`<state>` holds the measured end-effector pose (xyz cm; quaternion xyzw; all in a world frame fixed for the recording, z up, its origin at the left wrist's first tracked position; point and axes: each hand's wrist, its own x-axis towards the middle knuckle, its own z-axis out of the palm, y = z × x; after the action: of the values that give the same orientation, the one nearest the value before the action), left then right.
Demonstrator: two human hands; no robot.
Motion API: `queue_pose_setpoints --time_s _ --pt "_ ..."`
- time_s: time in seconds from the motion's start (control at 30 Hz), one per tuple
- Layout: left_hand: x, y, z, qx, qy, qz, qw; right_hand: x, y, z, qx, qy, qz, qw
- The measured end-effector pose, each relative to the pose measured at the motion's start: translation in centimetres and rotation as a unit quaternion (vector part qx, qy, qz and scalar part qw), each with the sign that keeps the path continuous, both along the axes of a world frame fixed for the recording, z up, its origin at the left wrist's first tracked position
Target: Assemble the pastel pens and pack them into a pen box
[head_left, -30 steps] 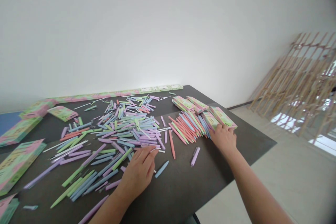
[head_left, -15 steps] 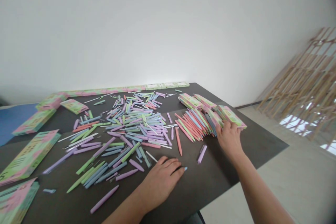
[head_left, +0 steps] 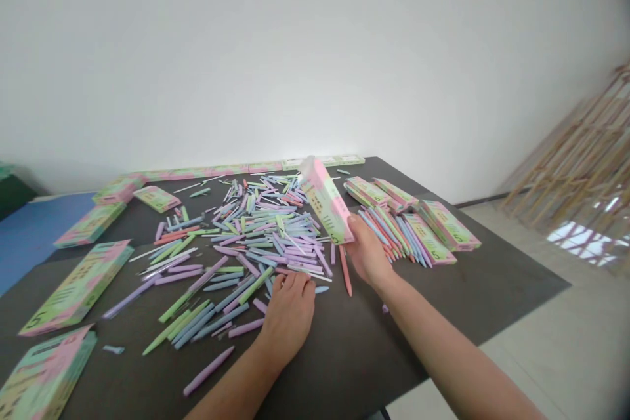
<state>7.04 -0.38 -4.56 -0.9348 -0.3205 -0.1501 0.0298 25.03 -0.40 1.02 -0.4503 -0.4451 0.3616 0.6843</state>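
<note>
My right hand (head_left: 367,252) is closed around the lower end of a pink and green pen box (head_left: 327,207), holding it tilted up above the table. A clear, crumpled-looking part shows at the box's top end. My left hand (head_left: 290,312) rests low at the near edge of the pen pile (head_left: 275,230), its fingers curled. The pointed end of a blue pen (head_left: 321,289) sticks out from under those fingers; the rest of it is hidden. An orange pen (head_left: 346,270) lies between the two hands.
More pen boxes (head_left: 450,226) sit at the right beside a fan of colored pens (head_left: 388,230). Other boxes (head_left: 79,285) line the left side and the table's back edge by the wall. A blue sheet (head_left: 44,230) lies far left. Wooden slats (head_left: 590,144) stand at the right.
My right hand has lifted a box from the group at the right and brought it left over the table. My left hand has shifted left and away from me, the blue pen's tip with it.
</note>
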Motion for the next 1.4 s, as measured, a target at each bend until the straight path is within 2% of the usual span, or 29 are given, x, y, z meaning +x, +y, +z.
queue_pose_setpoints --time_s 0.1,0.23,0.37,0.47,0.53,0.6,0.63,0.73,0.8,0.87,0.93,0.97,1.03,1.13,1.2,1.23,1.3,1.4 --pt "-0.4 0.6 0.1 -0.006 -0.009 0.034 0.999 -2.0 0.6 -1.2 0.002 0.158 0.138 0.978" --pt "-0.9 0.9 0.2 -0.034 -0.035 0.051 0.997 -2.8 0.0 -2.7 -0.033 0.255 0.24 0.936" --pt "-1.1 0.8 0.3 -0.056 -0.072 0.05 0.995 -2.5 -0.5 -3.2 -0.058 0.28 0.275 0.918" --pt "-1.2 0.8 0.3 -0.075 -0.105 0.048 0.99 -2.5 -0.6 -3.1 -0.061 0.272 0.274 0.92" --pt "-1.5 0.9 0.2 -0.093 -0.167 0.056 0.98 -2.5 -0.8 -3.0 -0.055 0.257 0.269 0.926" --pt "-1.8 1.1 0.2 -0.135 -0.269 0.067 0.951 -2.6 -0.8 -3.2 -0.047 0.235 0.267 0.933" --pt "-2.0 1.3 0.2 -0.169 -0.33 0.067 0.926 -2.7 -0.9 -3.4 -0.041 0.219 0.267 0.937" --pt "-2.2 1.9 0.3 -0.303 -0.481 0.006 0.823 -3.0 -0.9 -4.2 -0.017 0.141 0.267 0.953" --pt "-2.0 2.1 0.5 -0.381 -0.532 -0.035 0.755 -3.3 -0.9 -4.7 0.0 0.073 0.273 0.959" --pt "-1.7 2.1 0.7 -0.441 -0.552 -0.06 0.705 -3.7 -1.1 -4.9 0.007 0.01 0.279 0.96" --pt "-1.5 1.9 1.1 -0.475 -0.557 -0.059 0.678 -4.0 -1.4 -4.9 0.006 -0.051 0.274 0.96" --pt "-1.5 1.8 1.4 -0.486 -0.554 -0.053 0.674 -4.1 -1.5 -4.8 0.004 -0.079 0.269 0.96" --pt "-1.6 1.6 1.8 -0.491 -0.544 -0.036 0.68 -3.9 -1.7 -4.5 0.005 -0.126 0.263 0.957" --pt "-1.9 1.6 2.4 -0.456 -0.532 0.0 0.714 -2.6 -1.5 -3.8 -0.009 -0.18 0.218 0.959" --pt "-2.1 1.8 2.7 -0.414 -0.521 0.024 0.746 -0.9 -1.0 -3.4 -0.051 -0.239 0.104 0.964" --pt "-2.2 2.0 2.7 -0.39 -0.511 0.035 0.765 0.0 -0.7 -3.3 -0.081 -0.287 0.032 0.954" --pt "-2.5 2.2 2.8 -0.345 -0.482 0.062 0.803 1.9 -0.2 -3.1 -0.13 -0.399 -0.094 0.903" --pt "-2.7 2.5 2.7 -0.277 -0.439 0.112 0.847 3.7 0.2 -2.9 -0.229 -0.52 -0.148 0.81"
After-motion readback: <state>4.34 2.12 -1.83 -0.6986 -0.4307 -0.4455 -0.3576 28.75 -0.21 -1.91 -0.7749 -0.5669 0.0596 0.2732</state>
